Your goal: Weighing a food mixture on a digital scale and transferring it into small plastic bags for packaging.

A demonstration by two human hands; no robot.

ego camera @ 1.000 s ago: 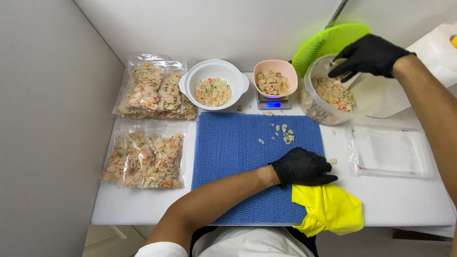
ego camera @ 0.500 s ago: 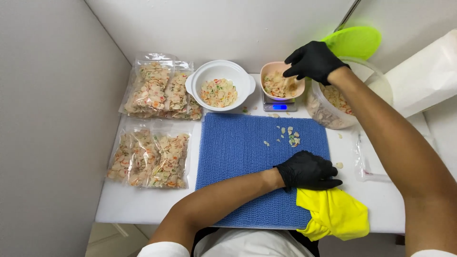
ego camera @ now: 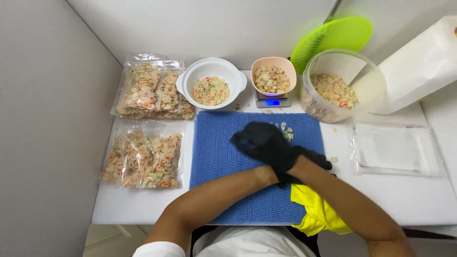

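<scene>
My right hand (ego camera: pixel 261 141), in a black glove and blurred by motion, hovers over the middle of the blue mesh mat (ego camera: pixel 219 162). Its forearm crosses above my left hand (ego camera: pixel 315 159), also gloved, which rests on the mat's right side and is mostly hidden. A few loose snack chips (ego camera: pixel 286 131) lie on the mat just right of the right hand. Behind the mat a pink bowl (ego camera: pixel 273 64) of chips stands on a small scale (ego camera: pixel 272 101). I cannot make out either hand's grip.
A white bowl (ego camera: pixel 188 83) of chips stands at the back, left of the scale. To the right are a clear tub (ego camera: pixel 318 110), a green lid (ego camera: pixel 333 38) and a white paper bag (ego camera: pixel 419 71). Filled bags (ego camera: pixel 143 157) lie left, empty bags (ego camera: pixel 395 150) right, a yellow cloth (ego camera: pixel 316 214) near me.
My right hand left the tub, passed over the pink bowl and came down to the mat's middle, crossing over my left hand, which stayed put.
</scene>
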